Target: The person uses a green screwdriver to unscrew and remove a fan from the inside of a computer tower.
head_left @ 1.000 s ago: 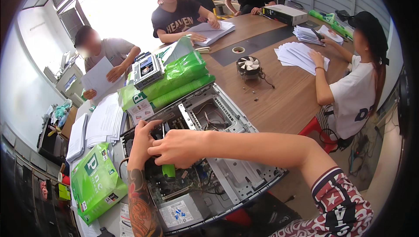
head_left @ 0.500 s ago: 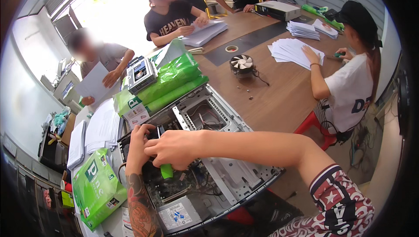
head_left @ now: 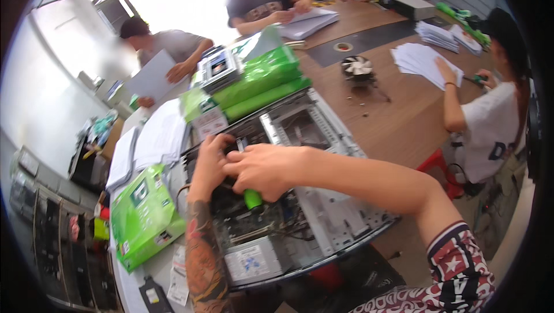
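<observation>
An open desktop computer case (head_left: 321,220) lies on its side in front of me. Over its circuit board, my right hand (head_left: 268,169) is closed round a screwdriver whose green handle (head_left: 253,199) sticks out below the fingers. Close beside it on the left, my left hand (head_left: 211,160) reaches down with curled fingers near the case's upper left part. What those fingertips pinch, if anything, is hidden. A silver power supply (head_left: 253,263) with a white label sits in the near corner of the case.
Green paper packs (head_left: 259,85) lie behind the case, a metal drive (head_left: 219,69) on top. Another green pack (head_left: 144,218) and paper stacks (head_left: 160,134) are at left. A cooling fan (head_left: 358,69) and small screws stand on the brown table (head_left: 398,120). Several people handle papers around it.
The whole view has shifted, so the scene sits further right and higher. Both hands stay at about the same spot in the case, the screwdriver still in my right hand.
</observation>
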A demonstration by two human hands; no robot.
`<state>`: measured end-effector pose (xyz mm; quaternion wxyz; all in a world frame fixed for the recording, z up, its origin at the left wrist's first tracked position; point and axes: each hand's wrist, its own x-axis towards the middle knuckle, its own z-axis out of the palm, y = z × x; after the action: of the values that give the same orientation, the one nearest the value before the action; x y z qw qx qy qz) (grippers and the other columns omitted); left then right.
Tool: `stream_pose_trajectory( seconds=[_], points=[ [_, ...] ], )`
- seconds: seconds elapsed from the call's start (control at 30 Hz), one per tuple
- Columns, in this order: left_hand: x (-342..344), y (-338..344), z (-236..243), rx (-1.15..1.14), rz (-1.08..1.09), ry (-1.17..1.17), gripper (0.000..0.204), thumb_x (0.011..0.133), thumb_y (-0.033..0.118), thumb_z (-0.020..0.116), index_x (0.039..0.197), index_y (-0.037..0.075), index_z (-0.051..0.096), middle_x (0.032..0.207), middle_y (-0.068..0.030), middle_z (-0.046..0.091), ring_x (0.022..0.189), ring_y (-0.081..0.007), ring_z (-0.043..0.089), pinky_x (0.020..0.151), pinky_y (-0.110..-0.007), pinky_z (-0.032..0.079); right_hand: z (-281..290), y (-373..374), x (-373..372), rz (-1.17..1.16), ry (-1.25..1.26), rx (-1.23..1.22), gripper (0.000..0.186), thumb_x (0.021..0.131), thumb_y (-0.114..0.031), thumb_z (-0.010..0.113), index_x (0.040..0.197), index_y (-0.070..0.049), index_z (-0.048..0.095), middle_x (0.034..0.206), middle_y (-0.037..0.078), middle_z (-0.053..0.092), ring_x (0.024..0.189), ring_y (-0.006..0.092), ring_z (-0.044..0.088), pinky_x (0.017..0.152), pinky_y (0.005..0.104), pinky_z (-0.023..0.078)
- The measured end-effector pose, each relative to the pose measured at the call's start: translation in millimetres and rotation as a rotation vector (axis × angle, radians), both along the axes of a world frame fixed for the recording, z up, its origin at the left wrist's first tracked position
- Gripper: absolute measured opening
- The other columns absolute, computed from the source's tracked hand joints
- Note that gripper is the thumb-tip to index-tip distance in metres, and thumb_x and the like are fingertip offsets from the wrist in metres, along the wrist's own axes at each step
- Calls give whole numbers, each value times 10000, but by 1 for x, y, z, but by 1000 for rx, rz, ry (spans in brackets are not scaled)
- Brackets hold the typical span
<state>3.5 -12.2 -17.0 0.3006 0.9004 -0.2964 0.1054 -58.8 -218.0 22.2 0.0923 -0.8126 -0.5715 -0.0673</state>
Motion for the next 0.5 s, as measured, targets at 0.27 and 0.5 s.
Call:
stream_pose_trajectory(
  seconds=[0.27,0.5],
  points=[
    [0,-8,-5,-14,52,-67,358,712,-97,420,980,25,624,919,-157,535,907,-326,555,843,-397,465,5,-5,-1,-61,-4,-77,253,679,-121,699,927,-160,727,1029,39,550,1071,226,500,889,360,433],
    [-11,6,-8,17,173,-52,235,750,-9,562,963,46,643,937,-167,557,944,-355,554,854,-411,465,6,13,-4,-28,-50,-85,266,651,-90,705,905,-163,739,1030,40,560,1086,232,503,913,356,443]
  ],
)
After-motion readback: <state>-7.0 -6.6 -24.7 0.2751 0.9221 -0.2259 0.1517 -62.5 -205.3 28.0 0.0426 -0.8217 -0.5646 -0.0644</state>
